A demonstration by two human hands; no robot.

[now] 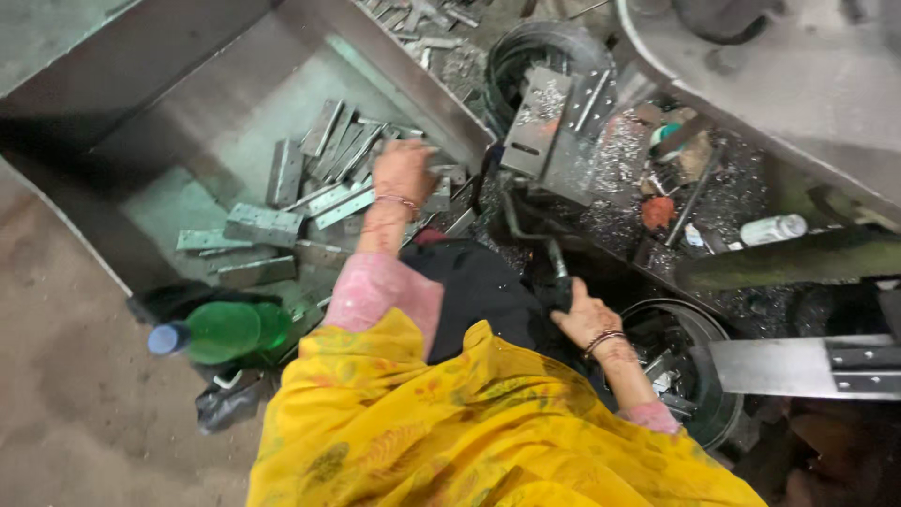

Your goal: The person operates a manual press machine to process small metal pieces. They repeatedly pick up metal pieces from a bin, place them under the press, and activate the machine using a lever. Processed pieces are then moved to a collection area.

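My left hand reaches into a large metal tray and rests on a pile of flat grey metal hinge plates; its fingers are curled down over one piece, but the grip is hidden. My right hand is closed around the black-tipped end of a curved metal lever that runs up to a press fixture. Bangles circle both wrists, and a yellow patterned cloth covers my shoulders.
A green plastic bottle with a blue cap lies at the tray's near corner. A round black tub holding metal pieces sits by my right wrist. Metal shavings cover the press bed. A white bottle lies at right. Stacked hinges jut in from the right.
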